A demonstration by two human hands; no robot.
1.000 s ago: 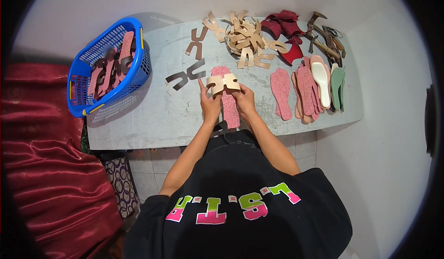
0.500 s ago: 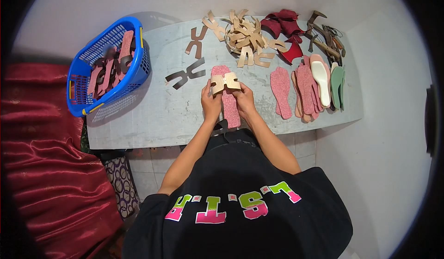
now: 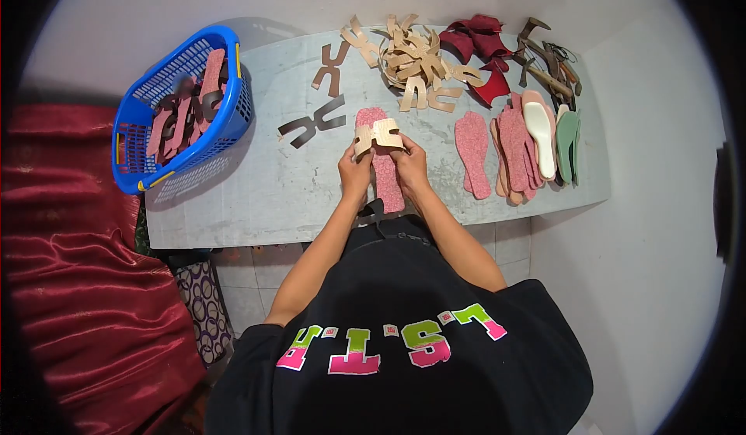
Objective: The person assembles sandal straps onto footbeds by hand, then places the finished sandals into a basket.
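- From my head view, my left hand (image 3: 355,172) is partly curled, fingers and thumb closed on the left end of a glossy beige, H-shaped leather-like strap (image 3: 378,135)
- My right hand (image 3: 412,168) is curled likewise, gripping the strap's right end
- The strap arches across a pink speckled, sole-shaped insole (image 3: 388,182), which lies toe-end away from me near the front edge of the grey table (image 3: 256,209); my fingertips are partly hidden, so I can't tell whether they also press the insole
- Left of my hands lie a dark brown X-shaped strap (image 3: 312,122) and, farther back, a brown one (image 3: 332,69)
- Beyond them is a heap of beige cut pieces (image 3: 412,62), with dark red pieces (image 3: 488,42) beside it
- To my right rest more pink insoles (image 3: 471,155), a white sole (image 3: 538,132) and green soles (image 3: 568,147)
- At far left, a blue plastic basket (image 3: 238,85) holds pink and dark brown pieces (image 3: 183,120)
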